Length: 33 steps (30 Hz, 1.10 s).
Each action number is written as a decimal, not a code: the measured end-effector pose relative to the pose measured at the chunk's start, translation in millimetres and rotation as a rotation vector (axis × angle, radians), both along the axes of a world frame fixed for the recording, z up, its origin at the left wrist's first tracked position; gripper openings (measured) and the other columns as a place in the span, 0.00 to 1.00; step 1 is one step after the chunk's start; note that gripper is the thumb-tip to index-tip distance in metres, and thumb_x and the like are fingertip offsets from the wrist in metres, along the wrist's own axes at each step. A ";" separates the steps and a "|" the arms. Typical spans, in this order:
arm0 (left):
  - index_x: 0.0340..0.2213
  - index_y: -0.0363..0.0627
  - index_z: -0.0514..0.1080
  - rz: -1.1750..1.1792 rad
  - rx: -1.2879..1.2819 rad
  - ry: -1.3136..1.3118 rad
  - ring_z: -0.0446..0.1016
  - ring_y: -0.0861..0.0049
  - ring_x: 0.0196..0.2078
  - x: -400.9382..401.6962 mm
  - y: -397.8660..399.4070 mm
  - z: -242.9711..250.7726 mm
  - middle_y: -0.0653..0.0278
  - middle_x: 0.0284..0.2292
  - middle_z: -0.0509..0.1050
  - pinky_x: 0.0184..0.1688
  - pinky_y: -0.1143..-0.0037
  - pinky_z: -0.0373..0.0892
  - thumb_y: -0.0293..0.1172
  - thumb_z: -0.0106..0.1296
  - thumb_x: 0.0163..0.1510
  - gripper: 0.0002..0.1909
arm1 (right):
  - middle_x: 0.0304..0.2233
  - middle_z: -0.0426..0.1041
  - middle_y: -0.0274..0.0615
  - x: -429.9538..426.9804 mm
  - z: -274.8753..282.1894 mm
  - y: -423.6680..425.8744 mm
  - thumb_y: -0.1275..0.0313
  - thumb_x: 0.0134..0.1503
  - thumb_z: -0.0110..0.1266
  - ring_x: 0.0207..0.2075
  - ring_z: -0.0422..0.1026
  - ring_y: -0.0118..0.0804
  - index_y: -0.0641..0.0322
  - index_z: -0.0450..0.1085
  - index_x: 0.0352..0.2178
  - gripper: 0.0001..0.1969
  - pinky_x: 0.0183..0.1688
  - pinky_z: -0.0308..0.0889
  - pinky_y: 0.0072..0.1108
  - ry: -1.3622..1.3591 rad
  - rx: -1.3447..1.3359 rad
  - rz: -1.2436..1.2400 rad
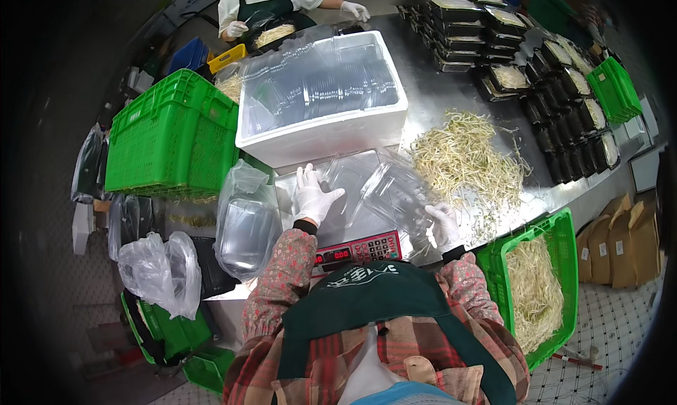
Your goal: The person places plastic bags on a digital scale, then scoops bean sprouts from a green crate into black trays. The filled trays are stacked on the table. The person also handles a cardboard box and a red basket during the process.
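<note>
My left hand [313, 197], in a white glove, has its fingers spread over the left side of a metal weighing pan [296, 180]. It holds nothing. A clear plastic lid [396, 190] lies tilted above the right part of the pan, and my right hand [444, 226], also gloved, pinches its right edge. Below the pan is the red keypad panel [365, 249] of a digital scale with a lit display. A loose heap of bean sprouts [470, 164] lies on the metal table just beyond my right hand.
Ahead stands a white foam box [322, 132] of stacked clear lids. A green crate [172, 135] and bagged lids [246, 230] are at left; a sprout-filled green crate [568, 299] at right. Packed black trays [457, 32] are stacked farther back. A co-worker [267, 5] works opposite.
</note>
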<state>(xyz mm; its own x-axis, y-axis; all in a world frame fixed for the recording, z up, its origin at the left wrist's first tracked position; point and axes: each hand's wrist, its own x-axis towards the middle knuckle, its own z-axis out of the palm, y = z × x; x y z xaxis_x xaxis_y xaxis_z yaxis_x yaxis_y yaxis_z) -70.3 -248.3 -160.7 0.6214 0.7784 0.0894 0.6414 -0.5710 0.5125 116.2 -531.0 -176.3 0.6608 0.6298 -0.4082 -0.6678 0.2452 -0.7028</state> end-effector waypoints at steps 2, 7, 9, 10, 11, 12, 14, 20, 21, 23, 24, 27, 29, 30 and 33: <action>0.42 0.41 0.64 0.019 -0.135 -0.163 0.66 0.67 0.50 -6.3 4.8 -5.2 0.56 0.44 0.69 0.50 0.68 0.65 0.34 0.66 0.42 0.27 | 0.31 0.74 0.39 16.4 -1.3 -12.3 0.83 0.51 0.57 0.29 0.75 0.33 0.58 0.65 0.25 0.09 0.33 0.72 0.24 -0.170 0.009 0.014; 0.41 0.42 0.66 0.184 -0.354 -0.538 0.70 0.83 0.25 -27.9 -5.6 -23.6 0.68 0.25 0.71 0.30 0.79 0.68 0.19 0.53 0.49 0.16 | 0.37 0.75 0.40 19.2 69.9 9.8 0.85 0.51 0.53 0.38 0.75 0.32 0.64 0.64 0.49 0.22 0.43 0.72 0.23 -0.307 0.139 -0.211; 0.39 0.41 0.68 0.200 -0.327 -0.566 0.72 0.75 0.30 -31.8 -13.2 -22.1 0.62 0.29 0.72 0.35 0.73 0.69 0.24 0.54 0.51 0.13 | 0.45 0.72 0.45 19.0 61.5 15.5 0.85 0.50 0.53 0.41 0.74 0.34 0.61 0.51 0.61 0.37 0.43 0.72 0.24 -0.306 0.138 -0.105; 0.39 0.41 0.69 0.166 -0.209 -0.557 0.72 0.71 0.32 -34.2 -16.5 -24.6 0.61 0.30 0.72 0.37 0.71 0.69 0.26 0.55 0.51 0.13 | 0.48 0.70 0.47 13.5 61.2 21.4 0.85 0.49 0.53 0.41 0.73 0.34 0.60 0.45 0.64 0.42 0.42 0.72 0.24 -0.288 0.124 -0.070; 0.39 0.41 0.69 0.134 -0.091 -0.545 0.72 0.68 0.34 -37.7 -20.2 -26.9 0.59 0.31 0.72 0.38 0.69 0.69 0.27 0.55 0.51 0.12 | 0.46 0.71 0.46 11.9 61.6 28.0 0.85 0.49 0.53 0.39 0.73 0.33 0.60 0.46 0.64 0.41 0.40 0.71 0.23 -0.286 0.123 -0.035; 0.39 0.41 0.69 0.052 -0.023 -0.409 0.71 0.61 0.41 -40.9 -28.0 -13.7 0.56 0.37 0.73 0.46 0.66 0.66 0.33 0.57 0.51 0.15 | 0.44 0.72 0.44 17.9 58.2 28.4 0.84 0.49 0.54 0.38 0.73 0.32 0.60 0.47 0.63 0.40 0.39 0.71 0.22 -0.275 0.125 -0.016; 0.42 0.41 0.68 -0.091 0.067 -0.202 0.67 0.57 0.50 -47.9 -46.9 22.0 0.57 0.44 0.71 0.52 0.63 0.61 0.40 0.62 0.47 0.24 | 0.39 0.74 0.41 45.4 49.3 22.1 0.83 0.49 0.54 0.35 0.73 0.30 0.60 0.50 0.63 0.39 0.36 0.70 0.21 -0.218 0.137 0.033; 0.62 0.38 0.49 -0.213 -0.014 0.279 0.38 0.53 0.68 -71.6 -74.7 10.7 0.57 0.66 0.42 0.64 0.43 0.33 0.64 0.62 0.35 0.62 | 0.34 0.77 0.33 103.1 5.4 16.9 0.72 0.58 0.53 0.36 0.75 0.31 0.58 0.71 0.38 0.06 0.39 0.72 0.22 0.126 0.229 -0.265; 0.62 0.38 0.50 -0.202 -0.017 0.264 0.38 0.53 0.68 -70.4 -73.0 8.6 0.56 0.66 0.44 0.64 0.44 0.34 0.62 0.64 0.35 0.61 | 0.37 0.75 0.34 96.0 4.0 18.7 0.70 0.58 0.53 0.39 0.73 0.33 0.57 0.71 0.40 0.08 0.41 0.71 0.25 0.126 0.181 -0.234; 0.60 0.40 0.53 -0.189 -0.035 0.236 0.39 0.53 0.68 -69.0 -75.0 5.0 0.55 0.65 0.47 0.64 0.46 0.35 0.59 0.67 0.34 0.59 | 0.43 0.73 0.36 88.2 -37.7 14.8 0.67 0.58 0.53 0.44 0.69 0.36 0.56 0.69 0.43 0.12 0.44 0.68 0.33 0.108 -0.001 -0.140; 0.56 0.41 0.58 -0.188 -0.066 0.168 0.39 0.53 0.68 -67.5 -75.0 6.1 0.55 0.65 0.48 0.64 0.46 0.35 0.55 0.69 0.33 0.52 | 0.46 0.72 0.36 81.2 -61.0 15.0 0.65 0.58 0.53 0.47 0.68 0.37 0.55 0.69 0.45 0.14 0.46 0.66 0.36 0.115 -0.090 -0.102; 0.46 0.42 0.62 -0.200 -0.123 0.164 0.36 0.53 0.69 -66.3 -74.0 7.5 0.56 0.66 0.43 0.64 0.44 0.34 0.50 0.69 0.34 0.42 | 0.56 0.62 0.42 55.2 -72.5 33.4 0.60 0.54 0.58 0.52 0.64 0.44 0.53 0.63 0.51 0.25 0.49 0.64 0.44 0.276 -0.288 -0.051; 0.42 0.44 0.62 -0.165 -0.124 0.118 0.41 0.53 0.68 -63.3 -78.9 13.1 0.56 0.64 0.48 0.63 0.45 0.37 0.44 0.70 0.34 0.36 | 0.59 0.54 0.47 50.4 -61.2 44.0 0.61 0.52 0.60 0.52 0.61 0.54 0.53 0.59 0.54 0.30 0.52 0.62 0.50 0.352 -0.227 -0.060; 0.39 0.45 0.63 -0.151 -0.123 0.093 0.43 0.53 0.67 -61.8 -80.8 15.5 0.56 0.63 0.51 0.63 0.46 0.39 0.41 0.70 0.34 0.34 | 0.58 0.53 0.48 54.0 -62.1 46.5 0.62 0.52 0.60 0.52 0.61 0.55 0.53 0.58 0.54 0.30 0.52 0.61 0.51 0.377 -0.181 -0.052; 0.36 0.46 0.63 -0.265 -0.115 -0.147 0.54 0.55 0.63 -67.5 -82.8 5.3 0.57 0.54 0.65 0.61 0.53 0.50 0.35 0.69 0.35 0.29 | 0.49 0.62 0.44 59.9 -82.5 55.9 0.66 0.51 0.61 0.47 0.65 0.47 0.52 0.63 0.48 0.23 0.47 0.65 0.41 0.352 -0.158 -0.081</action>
